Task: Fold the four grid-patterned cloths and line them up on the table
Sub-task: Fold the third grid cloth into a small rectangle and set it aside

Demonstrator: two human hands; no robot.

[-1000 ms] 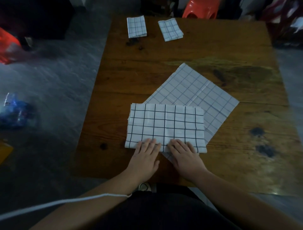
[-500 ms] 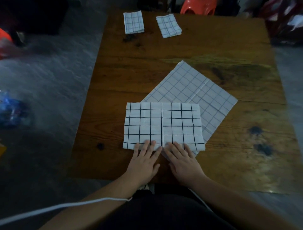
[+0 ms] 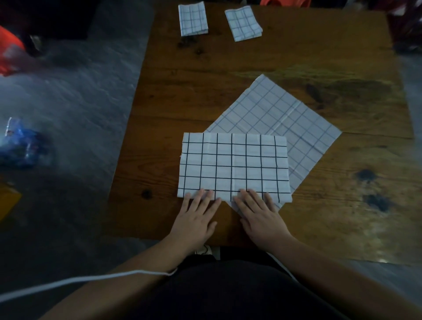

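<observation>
A white cloth with a bold black grid [image 3: 233, 164] lies folded to a rectangle near the front of the wooden table [image 3: 342, 182]. It partly covers a paler grid cloth [image 3: 283, 116] spread flat like a diamond. My left hand [image 3: 196, 219] and right hand [image 3: 260, 217] lie flat, fingers spread, with fingertips pressing the folded cloth's near edge. Two small folded grid cloths, one on the left [image 3: 193, 18] and one on the right [image 3: 243, 22], sit side by side at the far edge.
The table's left edge drops to a grey floor with a blue wrapper [image 3: 20, 146] and an orange-red object [image 3: 9, 54]. A red stool [image 3: 285, 2] stands beyond the far edge. Dark knots [image 3: 374, 201] mark the wood at right.
Both hands have slid slightly toward me along the folded cloth's near edge, still flat on it. The camera tilted a little, shifting the far cloths upward in view.
</observation>
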